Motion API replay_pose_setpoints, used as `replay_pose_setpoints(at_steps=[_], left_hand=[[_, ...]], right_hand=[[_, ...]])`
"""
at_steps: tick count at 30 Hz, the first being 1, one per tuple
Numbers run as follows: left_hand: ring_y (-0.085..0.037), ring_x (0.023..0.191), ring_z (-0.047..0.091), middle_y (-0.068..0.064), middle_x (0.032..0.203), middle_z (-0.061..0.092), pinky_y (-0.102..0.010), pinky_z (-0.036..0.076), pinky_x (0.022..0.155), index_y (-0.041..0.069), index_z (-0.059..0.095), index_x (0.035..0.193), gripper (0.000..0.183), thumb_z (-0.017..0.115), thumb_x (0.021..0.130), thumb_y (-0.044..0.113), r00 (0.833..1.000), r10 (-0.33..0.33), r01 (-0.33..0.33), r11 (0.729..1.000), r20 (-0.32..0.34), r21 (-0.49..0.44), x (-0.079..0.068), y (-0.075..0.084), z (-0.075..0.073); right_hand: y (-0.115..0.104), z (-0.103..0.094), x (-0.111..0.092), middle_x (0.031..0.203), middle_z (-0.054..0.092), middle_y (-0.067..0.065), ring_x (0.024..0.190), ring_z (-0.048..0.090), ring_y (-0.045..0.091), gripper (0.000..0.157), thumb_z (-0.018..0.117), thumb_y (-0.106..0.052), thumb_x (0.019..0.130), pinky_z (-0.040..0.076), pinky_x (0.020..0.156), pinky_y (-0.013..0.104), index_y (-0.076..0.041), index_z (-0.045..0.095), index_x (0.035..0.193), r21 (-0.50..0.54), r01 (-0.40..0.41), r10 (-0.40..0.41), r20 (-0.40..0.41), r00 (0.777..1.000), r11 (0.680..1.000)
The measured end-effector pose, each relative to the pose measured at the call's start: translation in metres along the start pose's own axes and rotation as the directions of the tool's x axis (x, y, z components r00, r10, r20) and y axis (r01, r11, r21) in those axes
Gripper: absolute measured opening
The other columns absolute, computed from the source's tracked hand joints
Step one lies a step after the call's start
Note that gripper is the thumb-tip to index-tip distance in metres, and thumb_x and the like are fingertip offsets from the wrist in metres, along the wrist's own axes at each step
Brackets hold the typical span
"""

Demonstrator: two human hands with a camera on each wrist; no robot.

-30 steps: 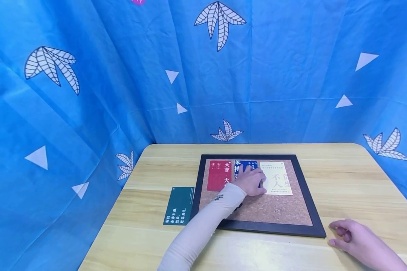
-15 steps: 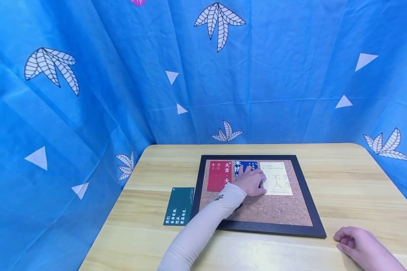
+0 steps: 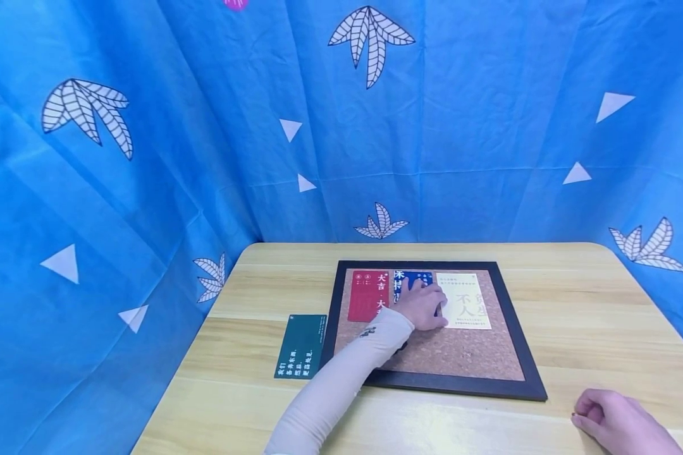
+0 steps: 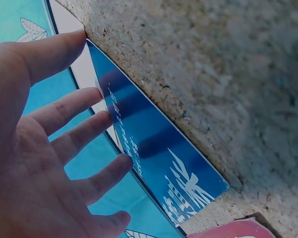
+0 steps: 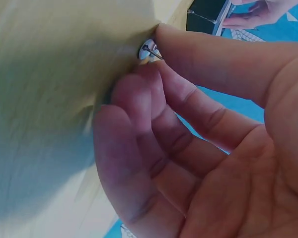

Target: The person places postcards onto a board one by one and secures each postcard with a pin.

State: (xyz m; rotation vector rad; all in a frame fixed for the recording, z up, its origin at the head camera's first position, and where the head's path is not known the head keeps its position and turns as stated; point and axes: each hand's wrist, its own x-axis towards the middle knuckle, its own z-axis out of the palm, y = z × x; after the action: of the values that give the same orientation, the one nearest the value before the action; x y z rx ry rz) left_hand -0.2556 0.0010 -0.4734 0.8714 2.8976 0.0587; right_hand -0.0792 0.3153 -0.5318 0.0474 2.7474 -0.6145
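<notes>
My left hand (image 3: pixel 424 308) rests on a blue card (image 4: pixel 154 124) that lies on a black-framed corkboard (image 3: pixel 467 357). Its fingertips line one long edge of the card, with the thumb by a corner, as the left wrist view shows. A red card (image 3: pixel 363 304) lies to the left of the blue one on the cork, and a cream card (image 3: pixel 458 316) to the right. Off the board's lower right corner, low over the wood, my right hand (image 3: pixel 620 420) pinches a thumbtack (image 5: pixel 144 51) between thumb and forefinger; a shiny round head and thin pin show.
A green card (image 3: pixel 304 347) with white writing lies on the wooden table (image 3: pixel 592 303), against the board's left side. Blue patterned cloth (image 3: pixel 478 126) hangs behind the table and along its sides. Bare cork fills the board's lower part.
My right hand has drawn back right and toward me from the board's corner, its fingers closing in to a pinch. The left hand and the cards have stayed put.
</notes>
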Motion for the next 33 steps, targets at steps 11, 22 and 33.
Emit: replay_pose_setpoints(at_steps=[11, 22, 33], left_hand=[[-0.018, 0.137, 0.047, 0.015, 0.151, 0.055, -0.058, 0.026, 0.126, 0.035, 0.069, 0.131, 0.039, 0.071, 0.094, 0.049, 1.0, -0.012, 0.012, 1.0, 0.001, 0.001, 0.0, 0.001, 0.002], [-0.018, 0.137, 0.047, 0.015, 0.151, 0.055, -0.058, 0.026, 0.126, 0.035, 0.069, 0.131, 0.039, 0.071, 0.094, 0.049, 1.0, -0.013, 0.013, 1.0, 0.005, 0.004, 0.0, 0.0, 0.001], [-0.019, 0.138, 0.047, 0.015, 0.152, 0.054, -0.057, 0.025, 0.127, 0.035, 0.067, 0.135, 0.042, 0.071, 0.095, 0.049, 1.0, -0.021, 0.021, 1.0, 0.008, -0.013, -0.002, 0.0, 0.0]], right_hand=[[-0.004, -0.003, -0.002, 0.076, 0.064, -0.002, 0.073, 0.056, 0.017, 0.006, 0.075, -0.003, 0.088, 0.048, 0.064, 0.036, -0.006, 0.069, 0.087, -0.015, -0.005, 0.005, 0.001, 1.0, 1.0], [-0.008, -0.012, 0.007, 0.083, 0.066, -0.002, 0.074, 0.053, 0.015, 0.018, 0.055, 0.001, 0.101, 0.045, 0.063, 0.029, 0.0, 0.073, 0.095, 0.022, 0.056, -0.056, 0.007, 0.998, 0.998], [-0.004, -0.013, 0.013, 0.08, 0.057, -0.003, 0.068, 0.042, 0.001, 0.021, 0.048, -0.005, 0.108, 0.039, 0.061, 0.024, -0.005, 0.063, 0.094, 0.046, 0.131, -0.124, -0.126, 0.984, 0.99]])
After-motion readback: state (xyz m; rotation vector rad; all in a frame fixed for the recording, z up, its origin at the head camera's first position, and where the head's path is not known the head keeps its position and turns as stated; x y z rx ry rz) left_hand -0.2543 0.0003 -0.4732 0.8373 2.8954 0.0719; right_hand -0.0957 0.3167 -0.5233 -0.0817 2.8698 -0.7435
